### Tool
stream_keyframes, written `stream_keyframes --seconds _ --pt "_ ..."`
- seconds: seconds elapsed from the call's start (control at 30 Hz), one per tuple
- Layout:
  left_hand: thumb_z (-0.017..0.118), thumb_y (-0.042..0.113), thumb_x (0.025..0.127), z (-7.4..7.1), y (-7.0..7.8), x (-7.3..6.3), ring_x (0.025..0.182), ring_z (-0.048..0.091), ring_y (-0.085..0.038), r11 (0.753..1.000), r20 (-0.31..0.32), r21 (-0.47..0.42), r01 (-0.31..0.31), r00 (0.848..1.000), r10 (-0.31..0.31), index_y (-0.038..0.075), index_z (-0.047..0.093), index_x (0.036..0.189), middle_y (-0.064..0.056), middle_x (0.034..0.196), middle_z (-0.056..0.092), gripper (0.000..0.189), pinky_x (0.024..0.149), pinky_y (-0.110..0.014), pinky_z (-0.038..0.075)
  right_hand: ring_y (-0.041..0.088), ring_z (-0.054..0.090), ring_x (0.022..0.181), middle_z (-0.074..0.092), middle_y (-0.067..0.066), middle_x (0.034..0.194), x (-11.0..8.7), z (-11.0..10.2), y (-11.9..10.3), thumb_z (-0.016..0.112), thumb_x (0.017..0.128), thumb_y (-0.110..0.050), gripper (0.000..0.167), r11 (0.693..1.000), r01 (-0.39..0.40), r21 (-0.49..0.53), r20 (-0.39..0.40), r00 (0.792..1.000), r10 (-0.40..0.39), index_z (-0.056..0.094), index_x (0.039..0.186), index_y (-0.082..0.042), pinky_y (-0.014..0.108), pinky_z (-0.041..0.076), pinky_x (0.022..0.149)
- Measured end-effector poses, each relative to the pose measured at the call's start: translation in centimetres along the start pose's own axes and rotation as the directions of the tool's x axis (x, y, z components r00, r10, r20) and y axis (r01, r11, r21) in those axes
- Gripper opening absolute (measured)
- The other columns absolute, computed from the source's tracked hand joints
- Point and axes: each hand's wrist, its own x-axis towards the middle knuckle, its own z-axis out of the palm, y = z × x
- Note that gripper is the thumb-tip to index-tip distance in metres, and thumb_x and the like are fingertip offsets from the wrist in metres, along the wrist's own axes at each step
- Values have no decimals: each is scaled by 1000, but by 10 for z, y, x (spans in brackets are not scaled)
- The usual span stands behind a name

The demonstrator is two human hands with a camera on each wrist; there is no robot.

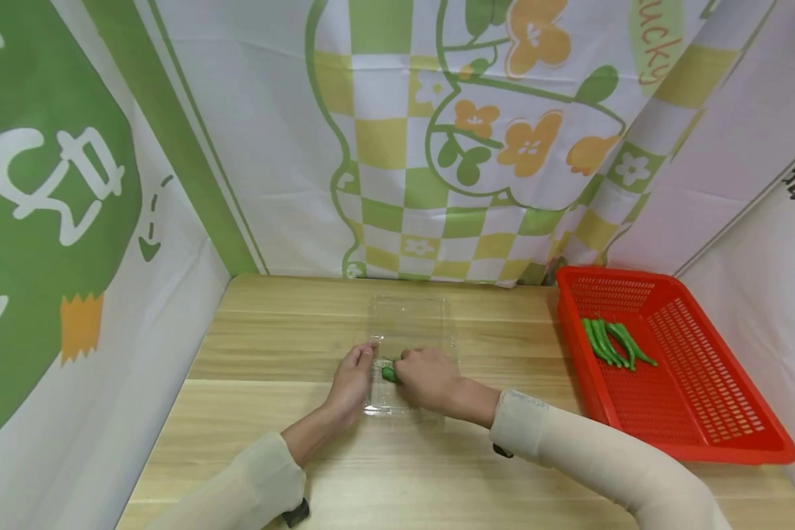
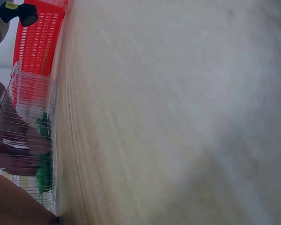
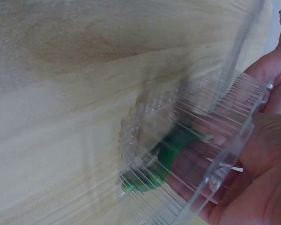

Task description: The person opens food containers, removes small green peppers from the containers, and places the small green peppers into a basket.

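Observation:
A clear plastic clamshell box (image 1: 389,410) lies on the table with its lid (image 1: 407,313) folded back, away from me. My left hand (image 1: 350,383) grips the box's left side, thumb near the rim. My right hand (image 1: 429,378) reaches down inside, fingers curled round green chili peppers (image 1: 389,374). Through the ribbed wall in the right wrist view, the peppers (image 3: 171,150) lie low in the box beside the fingers. In the left wrist view, the green peppers (image 2: 44,168) show blurred behind the plastic. The right hand hides part of them.
A red plastic basket (image 1: 735,368) with perforated walls stands at the right of the table. Several green chili peppers (image 1: 612,342) lie in its far left part. The wooden table (image 1: 271,331) meets printed curtains (image 1: 430,184) at the back and sides.

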Motion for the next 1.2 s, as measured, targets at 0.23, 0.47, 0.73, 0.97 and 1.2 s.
stream_keyframes --seconds 0.23,0.47,0.73,0.97,1.2 --pt "33 15 117 1 0 0 159 22 -43 1000 -2 11 0 1000 0 -6 44 152 -27 167 35 43 133 -56 13 19 64 62 73 7 82 0 6 -2 63 107 -32 33 998 23 -60 -40 999 -25 78 88 -9 34 58 49" --pt "33 14 116 1 0 0 159 24 -43 1000 -10 23 -13 1000 13 -7 44 152 -27 166 36 43 133 -56 15 17 56 55 69 7 75 1 10 -2 68 99 -17 22 999 14 -43 -36 999 -15 72 79 -9 31 52 43" --pt "33 15 116 1 -1 1 158 25 -44 999 -16 30 -19 1000 20 -7 45 152 -28 165 37 43 133 -56 15 16 52 53 62 5 67 -1 6 2 69 87 -3 22 996 -7 88 8 1000 7 59 69 -12 32 51 42" --pt "33 15 116 1 -2 -1 160 21 -43 1000 -4 29 -7 1000 7 -5 44 152 -26 167 34 43 133 -57 13 16 55 58 65 6 71 -7 -3 5 71 79 -2 20 990 -28 135 42 999 23 60 69 -14 35 55 47" --pt "33 17 117 0 -1 -2 160 19 -43 999 5 35 6 1000 -7 -4 43 154 -25 169 31 44 132 -59 12 14 58 65 72 11 85 -14 -18 9 74 82 0 7 981 -38 190 51 998 29 72 83 -6 32 59 54"
